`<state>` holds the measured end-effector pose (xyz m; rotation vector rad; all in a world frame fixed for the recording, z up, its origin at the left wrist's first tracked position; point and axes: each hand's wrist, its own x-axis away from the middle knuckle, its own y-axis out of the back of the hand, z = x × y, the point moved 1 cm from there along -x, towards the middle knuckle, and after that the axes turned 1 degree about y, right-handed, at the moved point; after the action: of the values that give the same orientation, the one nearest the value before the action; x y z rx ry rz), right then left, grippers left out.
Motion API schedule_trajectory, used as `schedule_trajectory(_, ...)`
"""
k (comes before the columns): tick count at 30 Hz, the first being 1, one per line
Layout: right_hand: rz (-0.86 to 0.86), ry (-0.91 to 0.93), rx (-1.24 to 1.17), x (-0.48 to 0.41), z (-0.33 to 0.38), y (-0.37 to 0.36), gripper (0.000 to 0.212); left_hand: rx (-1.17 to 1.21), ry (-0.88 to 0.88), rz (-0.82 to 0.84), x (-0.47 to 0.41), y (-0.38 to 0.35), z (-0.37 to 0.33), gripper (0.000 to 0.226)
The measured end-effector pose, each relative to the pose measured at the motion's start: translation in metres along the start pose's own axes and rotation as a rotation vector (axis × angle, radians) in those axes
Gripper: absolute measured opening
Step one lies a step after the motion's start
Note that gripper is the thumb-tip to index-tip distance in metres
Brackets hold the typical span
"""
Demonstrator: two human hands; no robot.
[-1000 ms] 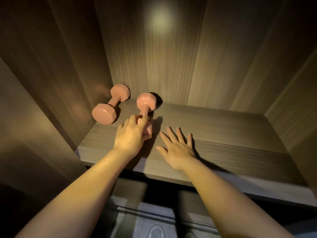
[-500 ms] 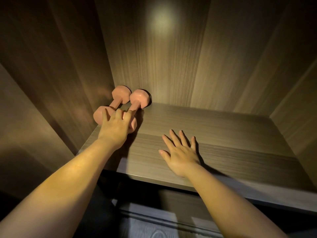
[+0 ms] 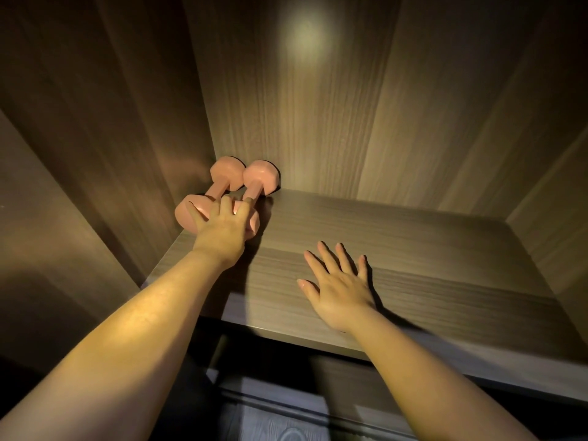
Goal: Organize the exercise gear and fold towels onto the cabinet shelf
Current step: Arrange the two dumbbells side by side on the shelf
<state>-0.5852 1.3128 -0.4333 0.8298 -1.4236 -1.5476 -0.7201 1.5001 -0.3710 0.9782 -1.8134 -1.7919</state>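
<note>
Your left hand [image 3: 222,232] lies open, fingers spread over the near heads of the two pink dumbbells [image 3: 261,178]. They lie side by side just beyond it, in the shelf's [image 3: 413,249] corner by the back panel [image 3: 318,106]. Your right hand [image 3: 339,288] rests flat and open on the shelf, apart from them.

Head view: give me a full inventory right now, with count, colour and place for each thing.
shelf: 1, grey-brown woodgrain, across the middle of the view
back panel: 1, brown woodgrain, behind the shelf
left dumbbell: 1, pink, back-left corner of the shelf
right dumbbell: 1, pink, close beside the left one, far end at the back panel
left hand: 1, fingers spread over both dumbbells' near ends
right hand: 1, flat on the shelf, front middle
</note>
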Motion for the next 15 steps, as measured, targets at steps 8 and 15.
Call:
schedule_trajectory(8,0.0,-0.002,-0.007,0.003,0.002,0.004,0.062,0.848,0.636,-0.174,0.023,-0.012,-0.018,0.107)
schedule_trajectory(15,-0.015,-0.001,-0.002,0.001,0.0,0.0,0.063,0.992,0.74,-0.149,0.007,-0.022,-0.024,0.097)
